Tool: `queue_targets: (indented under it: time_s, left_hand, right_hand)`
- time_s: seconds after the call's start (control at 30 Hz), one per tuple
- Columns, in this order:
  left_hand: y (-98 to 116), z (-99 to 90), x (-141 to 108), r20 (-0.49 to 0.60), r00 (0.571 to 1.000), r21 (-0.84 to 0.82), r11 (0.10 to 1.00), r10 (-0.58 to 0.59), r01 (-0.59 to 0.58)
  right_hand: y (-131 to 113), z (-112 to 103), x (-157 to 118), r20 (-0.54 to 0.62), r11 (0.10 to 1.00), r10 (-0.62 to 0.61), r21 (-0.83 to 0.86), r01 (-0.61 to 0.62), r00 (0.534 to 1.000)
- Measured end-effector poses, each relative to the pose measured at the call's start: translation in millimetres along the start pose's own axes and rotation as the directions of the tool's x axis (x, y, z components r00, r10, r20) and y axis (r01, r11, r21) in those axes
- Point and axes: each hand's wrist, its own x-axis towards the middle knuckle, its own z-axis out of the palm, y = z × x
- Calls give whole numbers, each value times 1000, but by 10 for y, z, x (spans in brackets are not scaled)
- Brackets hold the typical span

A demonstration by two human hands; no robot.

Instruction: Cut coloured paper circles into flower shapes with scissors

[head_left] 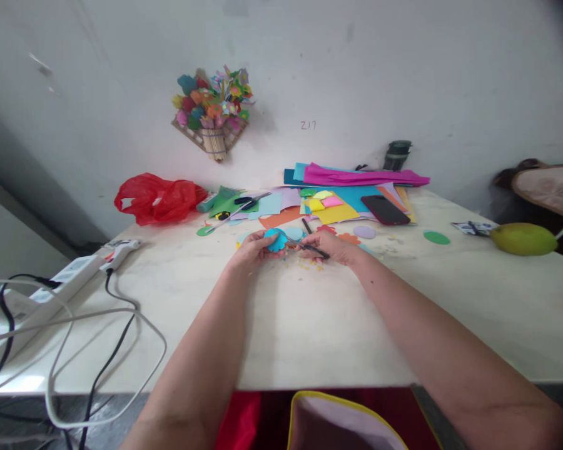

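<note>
Between the thumb and fingers of my left hand [254, 251] is a blue scalloped paper shape [276, 241]. My right hand [331, 246] grips a pair of dark-handled scissors [315, 251], whose blades reach to the right edge of that paper. Small yellowish paper scraps [309, 265] lie on the table under the scissors. Just beyond my hands are a light blue paper circle [294, 233], an orange paper flower [349, 239] and a lilac paper oval [365, 232].
Behind lie coloured sheets [338, 214], a phone [385, 209] and a second pair of scissors [246, 201]. A red plastic bag [157, 199] sits at back left, power strips [70, 278] with cables at left. A yellow-green fruit [523, 239] rests at right.
</note>
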Motion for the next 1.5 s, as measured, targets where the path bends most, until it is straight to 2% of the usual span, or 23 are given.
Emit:
queue_targets:
  time_s: [0.17, 0.4, 0.67, 0.87, 1.13, 1.5]
  left_hand:
    - [0, 4, 1, -46, 999, 24, 1000, 4, -3]
    - [12, 18, -10, 34, 999, 35, 999, -9, 8]
    - [-13, 28, 17, -28, 1000, 3, 1000, 8, -8]
    - [-13, 37, 20, 8, 1000, 29, 1000, -10, 10]
    - [-27, 72, 20, -18, 999, -15, 999, -42, 42]
    - [-42, 68, 19, 8, 1000, -38, 999, -22, 22]
  right_hand:
    - [16, 6, 8, -2, 1000, -12, 28, 12, 1000]
    - [4, 24, 3, 5, 999, -26, 42, 26, 1000]
    - [1, 42, 2, -7, 999, -21, 41, 21, 1000]
    - [-4, 52, 7, -12, 997, -31, 72, 32, 999]
    - [-3, 66, 5, -48, 996, -22, 81, 25, 999]
    - [-36, 95, -7, -75, 993, -25, 113, 33, 997]
